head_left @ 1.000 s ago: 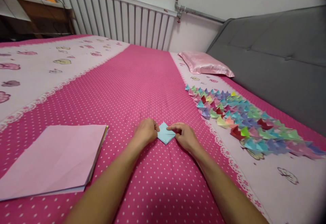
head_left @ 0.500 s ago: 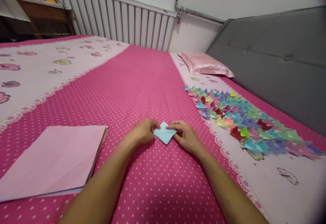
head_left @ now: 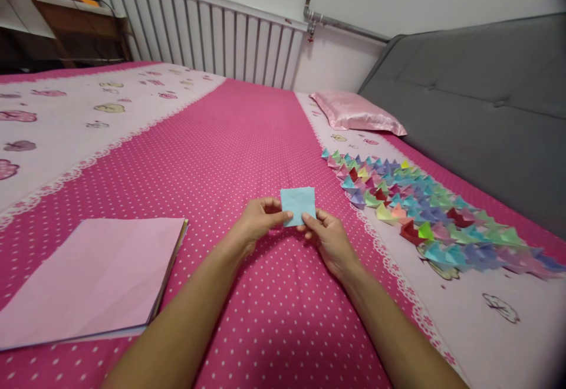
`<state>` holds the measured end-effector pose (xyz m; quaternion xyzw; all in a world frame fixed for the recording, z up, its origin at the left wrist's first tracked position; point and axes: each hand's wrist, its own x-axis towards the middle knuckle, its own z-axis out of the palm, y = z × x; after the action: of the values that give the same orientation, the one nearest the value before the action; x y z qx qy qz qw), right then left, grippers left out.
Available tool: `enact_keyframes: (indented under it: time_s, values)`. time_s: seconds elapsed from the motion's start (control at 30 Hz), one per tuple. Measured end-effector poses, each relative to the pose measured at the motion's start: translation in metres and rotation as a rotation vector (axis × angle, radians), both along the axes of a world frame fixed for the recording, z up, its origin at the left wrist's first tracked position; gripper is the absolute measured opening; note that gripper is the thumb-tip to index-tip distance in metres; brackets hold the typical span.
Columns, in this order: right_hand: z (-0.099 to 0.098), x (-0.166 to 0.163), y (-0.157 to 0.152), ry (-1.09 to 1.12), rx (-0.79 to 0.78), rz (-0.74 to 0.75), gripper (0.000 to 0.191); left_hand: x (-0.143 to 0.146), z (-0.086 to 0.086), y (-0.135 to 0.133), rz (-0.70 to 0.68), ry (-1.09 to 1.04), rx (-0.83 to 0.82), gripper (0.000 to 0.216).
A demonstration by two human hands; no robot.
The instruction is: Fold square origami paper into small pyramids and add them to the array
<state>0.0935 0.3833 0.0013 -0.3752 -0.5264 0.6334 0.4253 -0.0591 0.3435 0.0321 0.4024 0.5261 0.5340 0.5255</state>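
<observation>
A light blue folded paper (head_left: 298, 201), square in outline, is held up just over the pink dotted bedspread (head_left: 247, 141). My left hand (head_left: 260, 221) pinches its lower left corner, the thumb on the near face. At the lower right corner my right hand (head_left: 328, 236) grips it the same way, thumb in front and fingers behind. The paper's back is hidden from me. To the right lie rows of small folded paper boats (head_left: 411, 200) in many colours.
A stack of paper with a pink sheet on top (head_left: 97, 277) lies at the left. Farther back are a pink satin pillow (head_left: 356, 112), a grey padded headboard (head_left: 477, 94), a white radiator (head_left: 198, 29) and a desk (head_left: 79, 23).
The blue paper was a diamond low against the bedspread; now it shows as a square, turned and raised a little. Both hands have shifted with it, thumbs now on its near face.
</observation>
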Motion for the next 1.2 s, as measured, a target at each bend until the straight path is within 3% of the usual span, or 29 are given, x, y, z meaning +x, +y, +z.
enact_keyframes:
  time_s: [0.1,0.2,0.33,0.47,0.73,0.93,1.07,1.2]
  values:
    - [0.000,-0.002,-0.002,-0.003,0.015,0.020,0.032,0.005,-0.001,0.000,-0.009,-0.097,-0.028,0.020]
    - [-0.001,-0.003,-0.003,-0.053,0.156,0.003,0.029,0.008,-0.004,0.001,-0.006,-0.136,-0.051,0.015]
    - [-0.001,-0.003,-0.002,-0.155,0.376,-0.126,0.039,0.011,-0.006,0.002,0.026,-0.164,-0.096,0.012]
    - [0.003,-0.001,-0.003,-0.269,0.495,-0.237,0.054,0.013,-0.004,0.001,0.010,-0.222,-0.132,0.014]
    - [-0.002,0.005,-0.002,-0.407,0.726,-0.326,0.043,0.013,-0.002,0.000,0.001,-0.244,-0.176,0.014]
    - [0.005,0.004,-0.005,-0.389,0.826,-0.385,0.030,0.012,-0.003,0.001,0.004,-0.252,-0.194,0.014]
    - [0.011,0.003,-0.009,-0.427,0.899,-0.390,0.018,0.013,-0.003,0.001,0.009,-0.280,-0.194,0.014]
    - [0.012,0.003,-0.009,-0.454,0.956,-0.358,0.017,0.017,-0.001,0.001,0.026,-0.337,-0.196,0.014]
